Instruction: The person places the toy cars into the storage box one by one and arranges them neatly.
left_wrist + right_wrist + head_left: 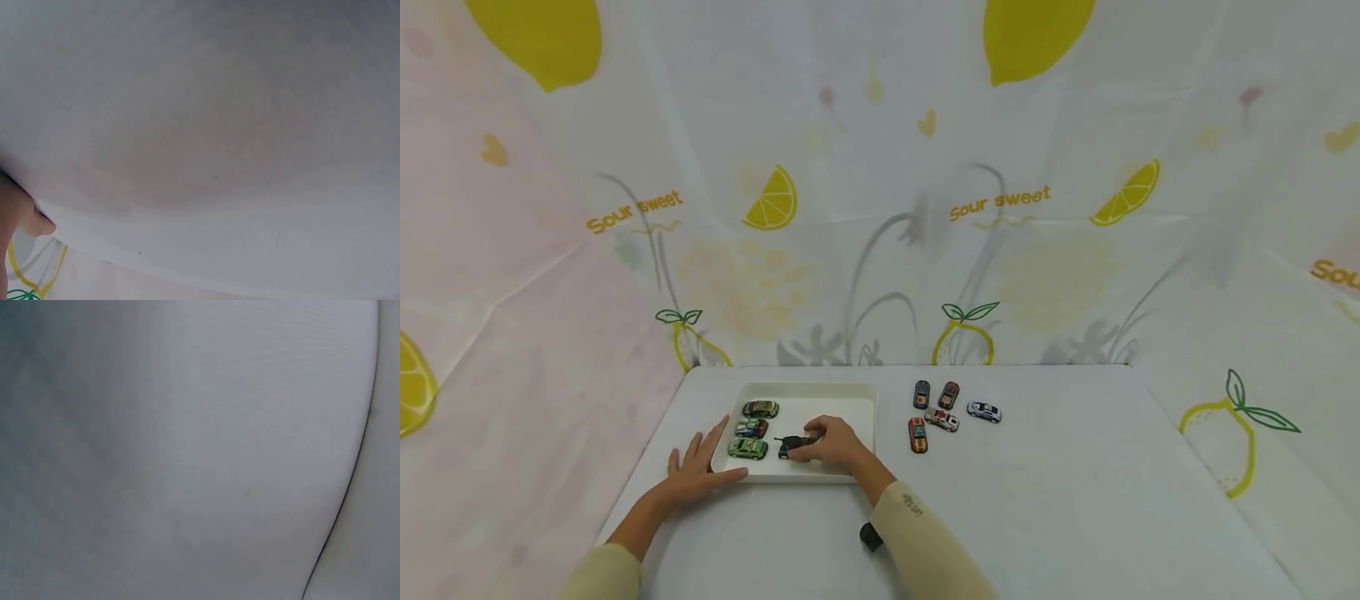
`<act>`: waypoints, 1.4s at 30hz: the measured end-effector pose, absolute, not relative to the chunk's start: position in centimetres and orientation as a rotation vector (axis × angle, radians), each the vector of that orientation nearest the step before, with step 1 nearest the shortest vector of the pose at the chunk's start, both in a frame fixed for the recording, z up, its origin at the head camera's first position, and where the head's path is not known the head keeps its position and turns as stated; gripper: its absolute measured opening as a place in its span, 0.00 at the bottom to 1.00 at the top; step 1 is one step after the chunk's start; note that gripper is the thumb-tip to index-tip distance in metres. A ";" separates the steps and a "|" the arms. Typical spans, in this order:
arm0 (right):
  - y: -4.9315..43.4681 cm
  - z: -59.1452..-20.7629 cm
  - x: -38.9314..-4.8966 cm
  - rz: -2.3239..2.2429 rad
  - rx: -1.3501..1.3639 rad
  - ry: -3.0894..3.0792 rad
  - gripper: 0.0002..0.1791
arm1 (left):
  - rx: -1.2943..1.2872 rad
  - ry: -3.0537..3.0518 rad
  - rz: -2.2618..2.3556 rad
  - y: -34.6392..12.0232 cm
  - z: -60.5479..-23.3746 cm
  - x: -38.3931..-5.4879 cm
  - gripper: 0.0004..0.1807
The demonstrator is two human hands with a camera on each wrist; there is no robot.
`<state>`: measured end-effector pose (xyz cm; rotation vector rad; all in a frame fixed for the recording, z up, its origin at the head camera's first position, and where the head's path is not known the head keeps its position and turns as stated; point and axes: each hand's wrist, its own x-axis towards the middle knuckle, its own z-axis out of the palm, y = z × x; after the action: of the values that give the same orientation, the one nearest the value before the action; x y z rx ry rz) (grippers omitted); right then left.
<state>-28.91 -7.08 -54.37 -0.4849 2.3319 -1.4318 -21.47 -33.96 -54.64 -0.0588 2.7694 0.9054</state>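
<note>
Right hand (pixel 833 444) has its fingers pinching a black toy vehicle (pixel 793 444) with a thin rod poking out to the left. It's inside the white tray (pixel 838 398), just right of a green car (pixel 748 449); can't tell if it's touching the tray floor. A multicolored car (pixel 752 428) and a camo-looking car (pixel 761 409) are lined up behind the green one. Left hand (pixel 691 482) is at the tray's left edge, fingers loosely spread. Five more toy cars (pixel 917 435) are on the table (pixel 1075 483) off to the right.
</note>
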 end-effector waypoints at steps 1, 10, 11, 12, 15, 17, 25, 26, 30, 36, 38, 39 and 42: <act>-6.9 -54.3 -29.0 -1.450 -0.470 2.324 0.30 | -0.050 2.772 0.911 -33.9 -54.6 -21.6 0.61; -5.7 -52.1 -29.5 -1.521 -0.509 2.287 0.48 | -0.074 2.773 0.884 -34.1 -54.8 -21.6 0.61; -5.4 -51.7 -29.4 -1.496 -0.552 2.324 0.49 | -0.070 2.769 0.892 -34.1 -54.9 -21.5 0.61; -5.0 -51.4 -29.4 -1.469 -0.596 2.362 0.48 | -0.068 2.766 0.891 -34.1 -54.9 -21.5 0.61; -3.8 -50.7 -29.5 -1.374 -0.688 2.491 0.47 | -0.054 2.755 0.900 -34.0 -55.0 -21.4 0.61; -2.8 -50.4 -29.7 -1.297 -0.730 2.588 0.47 | -0.049 2.748 0.903 -33.9 -54.9 -21.3 0.60; 2.8 -50.7 -31.7 -0.921 -0.810 2.982 0.49 | -0.042 2.763 0.898 -34.3 -54.7 -21.6 0.60; 3.8 -50.9 -31.8 -0.871 -0.796 3.000 0.49 | -0.037 2.761 0.898 -34.3 -54.8 -21.6 0.60; 7.8 -51.8 -32.7 -0.675 -0.711 3.068 0.48 | -0.036 2.767 0.894 -34.3 -54.9 -21.7 0.61; 12.6 -52.7 -33.3 -0.675 -0.541 3.081 0.48 | -0.034 2.795 0.903 -34.6 -55.0 -21.6 0.61; 13.9 -52.8 -33.2 -0.666 -0.503 3.082 0.48 | -0.032 2.795 0.893 -34.7 -55.2 -21.5 0.61; 14.6 -52.9 -33.1 -0.650 -0.484 3.085 0.49 | -0.028 2.793 0.898 -34.6 -55.2 -21.5 0.61; 16.6 -53.0 -33.0 -0.619 -0.433 3.100 0.49 | -0.012 2.792 0.893 -34.3 -55.4 -21.7 0.61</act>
<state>-32.99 16.64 -52.95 -0.4329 3.0996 -0.6191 -21.65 -34.29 -55.35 -0.0124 2.7920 0.8928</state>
